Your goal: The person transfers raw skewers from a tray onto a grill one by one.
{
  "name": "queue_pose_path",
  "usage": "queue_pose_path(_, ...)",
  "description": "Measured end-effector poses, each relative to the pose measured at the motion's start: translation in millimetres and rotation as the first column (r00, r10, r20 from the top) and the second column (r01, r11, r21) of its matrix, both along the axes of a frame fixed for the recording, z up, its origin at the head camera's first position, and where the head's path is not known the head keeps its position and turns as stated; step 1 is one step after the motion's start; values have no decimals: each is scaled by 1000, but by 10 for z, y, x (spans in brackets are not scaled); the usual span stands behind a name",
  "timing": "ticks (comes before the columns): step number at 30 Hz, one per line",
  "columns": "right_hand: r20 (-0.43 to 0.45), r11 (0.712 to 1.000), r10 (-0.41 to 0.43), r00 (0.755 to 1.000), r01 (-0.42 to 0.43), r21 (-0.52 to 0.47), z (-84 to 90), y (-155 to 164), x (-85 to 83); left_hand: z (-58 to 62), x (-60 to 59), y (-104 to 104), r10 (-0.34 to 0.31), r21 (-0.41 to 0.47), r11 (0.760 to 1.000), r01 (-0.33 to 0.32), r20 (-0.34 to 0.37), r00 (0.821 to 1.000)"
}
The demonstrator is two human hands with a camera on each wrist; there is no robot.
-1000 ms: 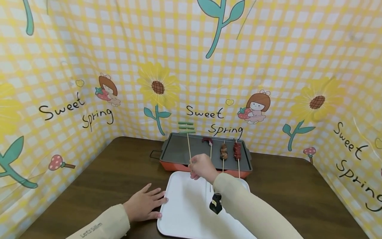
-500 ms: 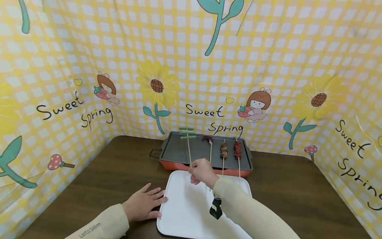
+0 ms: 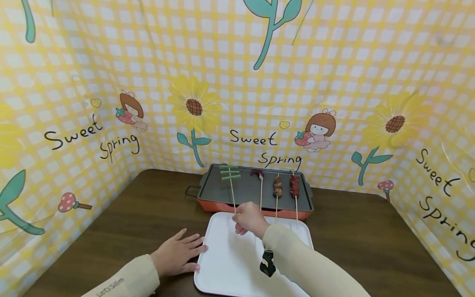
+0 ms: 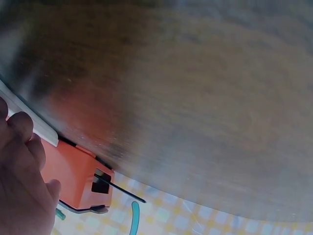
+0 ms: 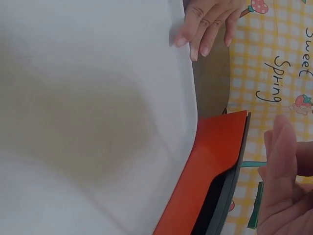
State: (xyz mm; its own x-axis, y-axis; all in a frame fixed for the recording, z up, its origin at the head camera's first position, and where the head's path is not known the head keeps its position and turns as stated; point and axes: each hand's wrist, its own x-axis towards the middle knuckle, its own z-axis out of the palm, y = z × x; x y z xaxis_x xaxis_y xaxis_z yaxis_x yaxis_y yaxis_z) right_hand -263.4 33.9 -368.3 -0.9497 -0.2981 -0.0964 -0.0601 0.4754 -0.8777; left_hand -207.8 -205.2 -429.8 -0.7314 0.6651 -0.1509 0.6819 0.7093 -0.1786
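Observation:
My right hand (image 3: 248,218) pinches the wooden stick of a skewer of green vegetable pieces (image 3: 229,172), held upright over the near edge of an orange griddle (image 3: 256,194). The hand is above the far end of a white tray (image 3: 230,260). My left hand (image 3: 178,253) lies flat on the brown table, fingers straight, fingertips touching the tray's left edge (image 5: 188,58). In the right wrist view my thumb (image 5: 281,161) and the green pieces (image 5: 255,211) show beside the griddle's orange wall (image 5: 210,161).
Three more skewers lie on the griddle plate: a dark red one (image 3: 257,174), a brown meat one (image 3: 277,186) and a red meat one (image 3: 295,185). Yellow checked cloth walls close in the table on three sides. The griddle's handle (image 4: 105,183) juts out at its left end.
My right hand has drawn the green skewer down and toward me, from above the griddle's far edge to lower over the plate. The left hand has not moved.

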Motion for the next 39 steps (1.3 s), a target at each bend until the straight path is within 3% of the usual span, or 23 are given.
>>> queue_pose_path(6,-6,1000,4,1000,-4,12,-43,-13,24,-18,13,-18,-24,-1,1000,24,-50,998)
queue_pose_path(19,-43,1000,12,999,-12,2,-203,-132,69,2,11,-19,-8,6,1000,8,-5,1000)
queue_pose_path(31,9,996,-80,997,80,31,-186,-77,-130,15,5,21,-10,-17,1000,11,28,1000)
queue_pose_path(39,53,998,-53,997,54,-17,-164,3,-23,18,-3,-4,-4,-18,1000,4,0,1000)
